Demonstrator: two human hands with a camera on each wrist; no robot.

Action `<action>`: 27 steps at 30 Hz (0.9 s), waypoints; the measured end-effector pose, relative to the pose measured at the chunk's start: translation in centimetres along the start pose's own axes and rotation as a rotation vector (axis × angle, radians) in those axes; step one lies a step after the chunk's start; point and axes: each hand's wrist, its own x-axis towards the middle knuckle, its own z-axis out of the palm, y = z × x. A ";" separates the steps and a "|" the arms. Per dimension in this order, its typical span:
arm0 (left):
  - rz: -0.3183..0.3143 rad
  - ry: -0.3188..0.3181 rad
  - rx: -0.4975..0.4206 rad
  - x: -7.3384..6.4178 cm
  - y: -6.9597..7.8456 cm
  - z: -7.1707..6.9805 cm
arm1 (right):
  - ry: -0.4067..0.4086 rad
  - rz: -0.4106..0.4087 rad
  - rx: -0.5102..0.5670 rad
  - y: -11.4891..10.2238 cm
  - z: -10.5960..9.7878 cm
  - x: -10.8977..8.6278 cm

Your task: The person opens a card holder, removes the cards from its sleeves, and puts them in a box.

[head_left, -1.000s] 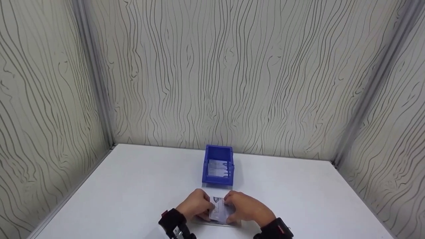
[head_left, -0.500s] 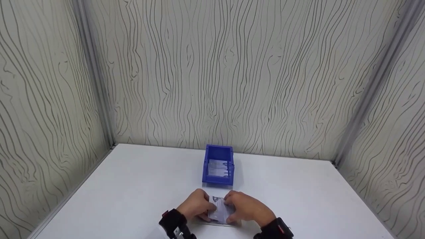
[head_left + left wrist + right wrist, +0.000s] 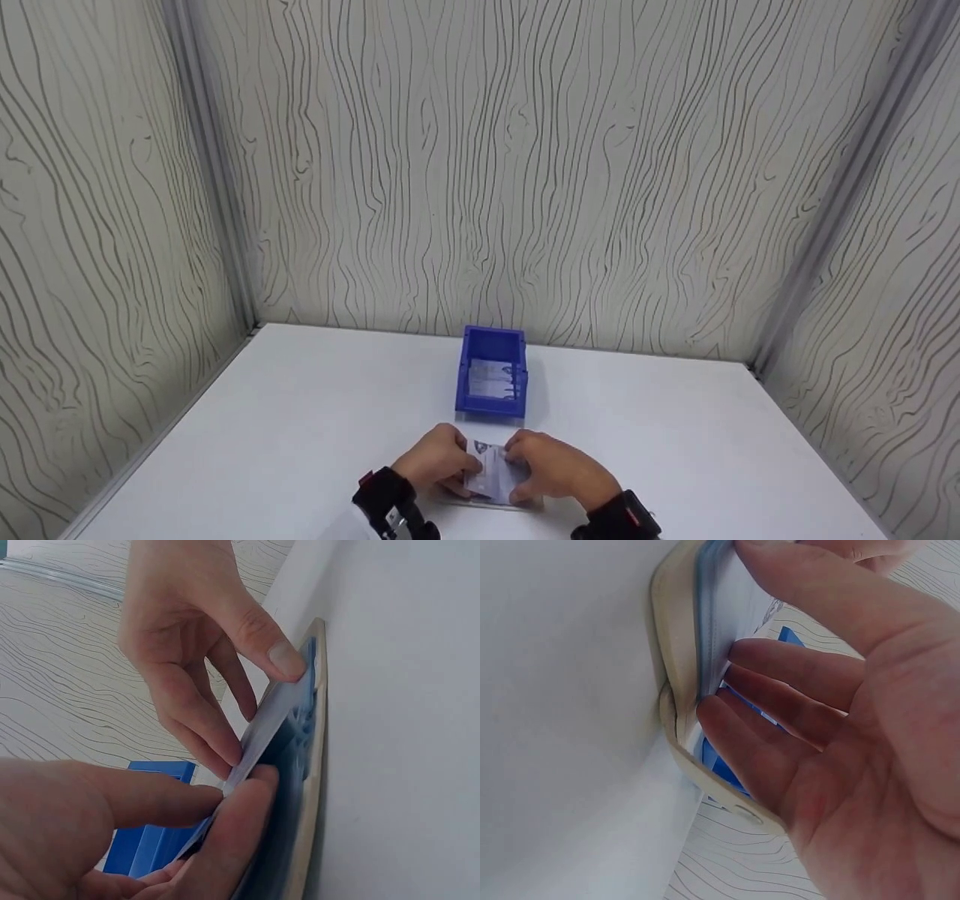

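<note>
My left hand pinches a white printed card between thumb and forefinger. The card tilts over a beige card holder with clear bluish sleeves, which lies on the table. In the left wrist view, the card's lower edge runs along the sleeve. My right hand holds the sleeve's right side, thumb on the near edge and fingers on the far edge. The right wrist view shows a beige strap with a snap button bending out beneath those fingers. Much of the holder is hidden behind both hands.
A blue plastic bin with white printed cards inside stands just beyond the hands. The white table ends at wood-grain patterned panels at the back and both sides.
My left hand has shifted slightly left with the card, and the card leans further over to that side. The right hand stays where it was on the sleeve.
</note>
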 end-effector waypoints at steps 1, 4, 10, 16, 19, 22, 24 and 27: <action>-0.003 0.001 -0.005 0.0 0.0 -0.1 | 0.001 0.000 -0.001 0.0 0.0 0.0; -0.003 -0.001 -0.014 0.1 0.0 -0.2 | 0.006 -0.001 -0.002 -0.1 -0.1 0.0; 0.024 -0.007 -0.016 0.0 0.2 -1.0 | 0.017 -0.004 0.005 -0.2 -0.1 0.1; 0.047 0.007 -0.016 -0.4 0.6 -2.0 | 0.009 0.012 0.006 -0.2 0.1 0.2; 0.049 0.010 -0.008 -0.5 0.7 -2.1 | 0.010 0.018 0.012 -0.1 0.1 0.2; 0.043 0.005 -0.003 -0.5 0.7 -1.9 | 0.015 0.003 0.005 -0.1 0.1 0.0; 0.040 0.005 0.000 -0.5 0.7 -1.9 | 0.019 -0.014 -0.002 -0.2 0.0 -0.1; 0.037 0.015 0.002 -0.4 0.7 -1.9 | 0.024 -0.037 -0.016 -0.2 0.0 -0.2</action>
